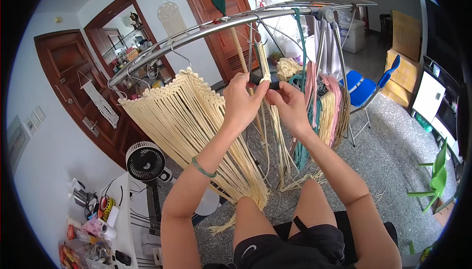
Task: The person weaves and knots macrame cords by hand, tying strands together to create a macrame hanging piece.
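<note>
My left hand [241, 99] and my right hand [291, 106] are raised close together below the metal rack. Between them hangs a bundle of cream cords [264, 62], looped from a hook above. My left thumb and fingers are closed on the bundle, and my right fingertips pinch at it from the other side. A dark, short object [275, 85] lies crosswise behind my fingertips; its kind is unclear. Left of my hands, a wide cream macrame piece [182, 107] hangs in long strands. The exact grip is partly hidden by my fingers.
The curved metal rack [196, 32] spans overhead. Pink, green and cream cord hanks [322, 107] hang at right. A blue chair [364, 87] and green chair [435, 178] stand right. A fan [146, 162] and cluttered white table [120, 220] are at left.
</note>
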The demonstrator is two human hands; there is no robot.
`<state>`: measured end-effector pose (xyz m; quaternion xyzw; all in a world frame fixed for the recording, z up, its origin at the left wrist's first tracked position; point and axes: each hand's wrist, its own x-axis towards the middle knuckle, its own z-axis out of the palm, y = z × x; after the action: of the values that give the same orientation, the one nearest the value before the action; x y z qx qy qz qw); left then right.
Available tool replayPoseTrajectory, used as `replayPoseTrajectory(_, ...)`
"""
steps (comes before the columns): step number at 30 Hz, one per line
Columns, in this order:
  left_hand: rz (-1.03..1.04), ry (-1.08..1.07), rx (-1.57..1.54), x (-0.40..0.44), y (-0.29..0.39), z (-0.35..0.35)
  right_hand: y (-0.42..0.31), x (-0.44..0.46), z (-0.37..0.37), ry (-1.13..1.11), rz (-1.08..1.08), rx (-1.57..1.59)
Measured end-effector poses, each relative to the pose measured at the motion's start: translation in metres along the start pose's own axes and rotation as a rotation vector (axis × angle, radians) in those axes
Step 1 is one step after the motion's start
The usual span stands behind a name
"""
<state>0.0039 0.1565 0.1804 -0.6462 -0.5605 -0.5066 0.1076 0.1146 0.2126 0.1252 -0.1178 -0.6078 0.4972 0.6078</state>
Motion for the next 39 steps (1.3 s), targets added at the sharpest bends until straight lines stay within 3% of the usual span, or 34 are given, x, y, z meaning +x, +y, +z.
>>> replayPoseTrajectory(4, -0.013, 0.006, 0.006, 0.0, -0.005, 0.007, -0.001, -0.003, 0.0, -0.143, 0.138, 0.161)
replayPoseTrajectory(6, -0.146, -0.032, -0.113, -0.002, -0.009, 0.009, -0.011, -0.011, 0.006, -0.124, 0.312, 0.388)
replayPoseTrajectory(10, -0.324, -0.074, -0.399, -0.022, -0.006, 0.008, -0.005, -0.019, 0.007, -0.323, 0.489, 0.577)
replayPoseTrajectory(12, -0.214, -0.007, -0.323, -0.033, -0.014, 0.009, -0.012, -0.026, 0.013, -0.291, 0.545, 0.646)
replayPoseTrajectory(17, -0.351, 0.03, -0.327, -0.06, -0.03, -0.003, 0.007, -0.029, 0.025, -0.425, 0.643, 0.615)
replayPoseTrajectory(19, -0.342, 0.154, -0.438, -0.068, -0.015, -0.011, 0.02, -0.026, 0.027, -0.448, 0.749, 0.646)
replayPoseTrajectory(20, -0.269, 0.196, -0.243, -0.075, -0.043, -0.008, 0.027, -0.024, 0.029, -0.448, 0.794, 0.663)
replayPoseTrajectory(23, -0.347, 0.33, -0.165, -0.091, -0.059, -0.014, 0.054, -0.014, 0.04, -0.381, 0.786, 0.631)
replayPoseTrajectory(26, -0.411, 0.382, -0.205, -0.101, -0.085, -0.013, 0.088, 0.0, 0.055, -0.174, 0.519, 0.286)
replayPoseTrajectory(28, -0.429, 0.369, -0.242, -0.105, -0.098, -0.011, 0.105, 0.007, 0.063, -0.169, 0.439, 0.199)
replayPoseTrajectory(33, -0.464, 0.33, -0.172, -0.103, -0.092, -0.006, 0.119, 0.009, 0.079, -0.296, 0.437, 0.309)
replayPoseTrajectory(35, -0.499, 0.317, -0.148, -0.101, -0.092, -0.004, 0.117, 0.008, 0.074, -0.418, 0.333, 0.065)
replayPoseTrajectory(39, -0.422, 0.318, -0.344, -0.099, -0.1, 0.005, 0.098, 0.002, 0.07, -0.422, 0.224, -0.017)
